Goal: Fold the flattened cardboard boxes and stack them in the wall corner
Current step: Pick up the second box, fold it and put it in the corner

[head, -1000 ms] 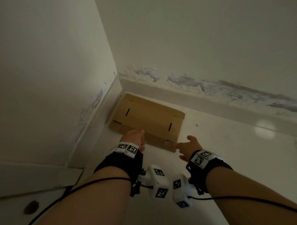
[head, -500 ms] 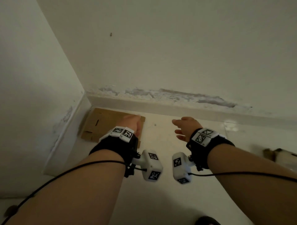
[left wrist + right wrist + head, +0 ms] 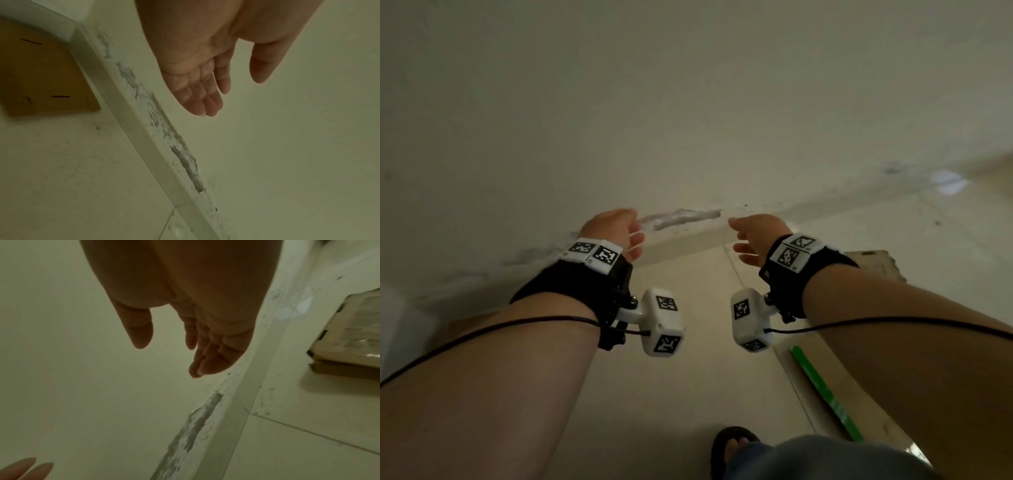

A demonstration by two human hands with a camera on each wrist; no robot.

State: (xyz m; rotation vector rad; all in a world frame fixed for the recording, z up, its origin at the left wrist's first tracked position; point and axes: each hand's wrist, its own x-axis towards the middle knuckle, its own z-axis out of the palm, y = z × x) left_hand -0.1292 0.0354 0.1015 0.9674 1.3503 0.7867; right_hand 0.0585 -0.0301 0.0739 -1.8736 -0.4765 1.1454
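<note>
Both hands hang empty in the air in front of the wall. My left hand [image 3: 619, 233] [image 3: 205, 84] has its fingers straight and relaxed, holding nothing. My right hand [image 3: 753, 240] [image 3: 185, 337] is likewise loose and empty. A folded brown cardboard box [image 3: 41, 69] lies flat on the floor in the wall corner, seen only in the left wrist view, well behind and left of the left hand. A stack of flattened cardboard [image 3: 349, 331] [image 3: 873, 263] lies on the floor to the right, partly hidden by my right wrist in the head view.
A white skirting board [image 3: 681, 240] with peeling paint runs along the wall base. A flat cardboard sheet with a green strip [image 3: 825, 387] lies on the tiled floor under my right forearm. My sandalled foot [image 3: 732, 445] and knee show at the bottom.
The hands have left the folded box in the corner and lifted away. The view has swung right, so the corner box is out of the head view and the cardboard on the right has come in.
</note>
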